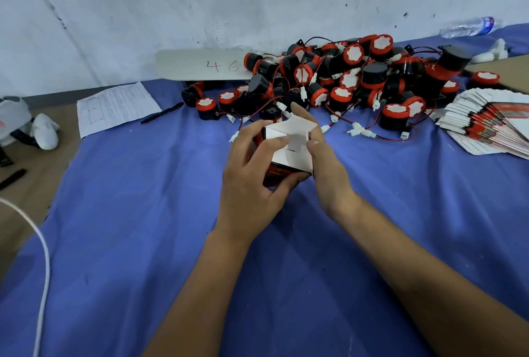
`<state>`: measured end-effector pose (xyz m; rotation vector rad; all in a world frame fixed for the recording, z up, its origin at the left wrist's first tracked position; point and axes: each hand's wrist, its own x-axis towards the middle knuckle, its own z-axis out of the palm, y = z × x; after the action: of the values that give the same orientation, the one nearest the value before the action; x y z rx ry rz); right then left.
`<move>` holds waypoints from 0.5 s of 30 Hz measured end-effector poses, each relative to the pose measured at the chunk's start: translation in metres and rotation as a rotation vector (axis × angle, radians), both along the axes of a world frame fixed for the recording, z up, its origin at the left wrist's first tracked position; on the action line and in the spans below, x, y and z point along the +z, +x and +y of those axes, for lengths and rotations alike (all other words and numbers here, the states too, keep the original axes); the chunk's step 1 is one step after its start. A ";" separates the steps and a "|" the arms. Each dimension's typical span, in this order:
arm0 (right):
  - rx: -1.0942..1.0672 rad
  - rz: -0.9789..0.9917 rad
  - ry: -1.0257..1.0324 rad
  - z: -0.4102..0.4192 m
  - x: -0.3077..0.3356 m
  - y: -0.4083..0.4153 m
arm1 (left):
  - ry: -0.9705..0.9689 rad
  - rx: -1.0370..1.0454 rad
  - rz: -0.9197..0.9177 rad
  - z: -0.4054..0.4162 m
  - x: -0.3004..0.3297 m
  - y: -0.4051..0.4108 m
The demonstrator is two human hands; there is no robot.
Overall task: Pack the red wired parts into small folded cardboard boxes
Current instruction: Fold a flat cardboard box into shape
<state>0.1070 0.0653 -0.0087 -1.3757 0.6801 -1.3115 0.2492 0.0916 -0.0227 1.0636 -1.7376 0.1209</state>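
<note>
A small cardboard box [289,150], white inside with red and black print outside, is held above the blue cloth with its white end flaps partly folded. My left hand [252,179] grips the box from the left and below, thumb across a flap. My right hand [323,156] pinches the right flaps, fingers curled round the box's far edge. Behind the box lies a heap of several red and black round parts [343,82] with red-black wires and white plugs. Whether a part sits inside the box is hidden.
A stack of flat unfolded boxes [486,124] fans out at the right. A printed sheet [117,107] and a black pen [161,112] lie at the left, a cardboard strip marked 46 [200,66] leans against the wall, and a water bottle [469,27] lies far right.
</note>
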 end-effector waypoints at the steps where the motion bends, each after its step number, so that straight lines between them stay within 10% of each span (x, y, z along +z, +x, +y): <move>1: 0.028 -0.035 0.029 -0.001 0.002 -0.001 | -0.008 -0.004 0.010 -0.001 0.000 0.000; 7: 0.076 -0.118 0.042 -0.003 0.001 -0.002 | -0.046 -0.016 -0.015 -0.004 0.000 -0.001; 15: -0.227 0.474 -0.293 -0.008 -0.010 -0.002 | 0.193 -0.031 -0.004 -0.007 -0.006 0.007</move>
<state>0.1048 0.0572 -0.0187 -1.9254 1.0144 -1.3054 0.2558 0.0842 -0.0291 1.1751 -1.7955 -0.0657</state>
